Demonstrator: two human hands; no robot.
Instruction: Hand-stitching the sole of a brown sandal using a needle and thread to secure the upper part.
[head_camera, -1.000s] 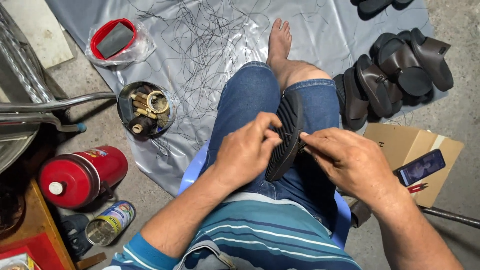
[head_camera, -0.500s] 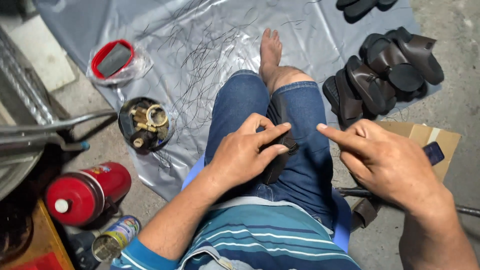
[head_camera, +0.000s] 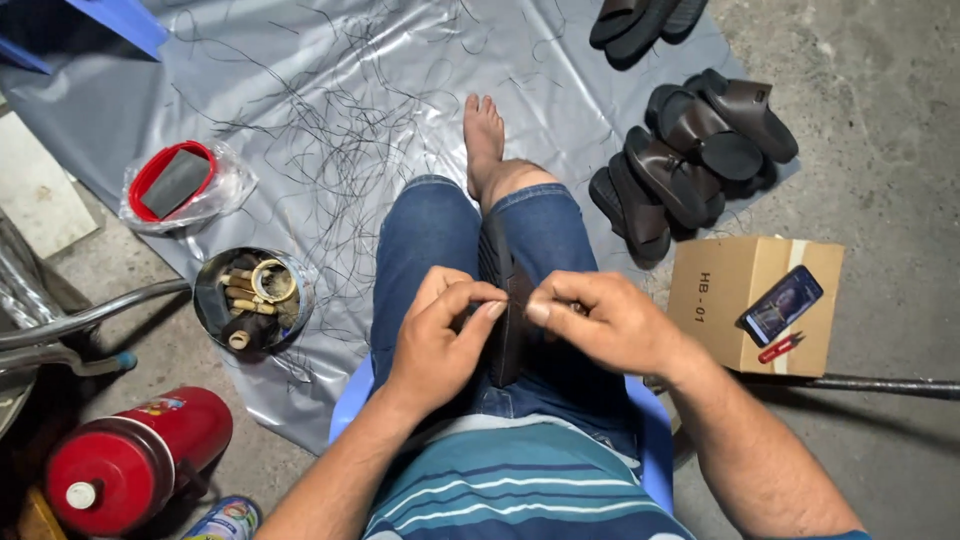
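A black rubber sandal sole (head_camera: 498, 270) stands on edge on my lap, between my jeans-clad thighs. My left hand (head_camera: 437, 340) grips its left side, thumb and forefinger pinched at the rim. My right hand (head_camera: 600, 320) pinches the same rim from the right, fingertips almost meeting the left hand's. The lower part of the sole is hidden behind my fingers. I sit on a blue plastic stool (head_camera: 650, 440), one bare foot (head_camera: 484, 135) out on a grey plastic sheet (head_camera: 300, 80).
Thin black rubber trimmings litter the sheet. A pile of dark sandals (head_camera: 690, 160) lies right. A cardboard box (head_camera: 740, 300) carries a phone (head_camera: 783, 304) and a small red cutter. On the left are a tin of tools (head_camera: 252, 298), a red-rimmed bowl in a bag (head_camera: 175, 182), and a red cylinder (head_camera: 130, 460).
My right hand, lifted off half a second ago, has come back to the sole's rim. The sole now stands more upright, and the view has shifted.
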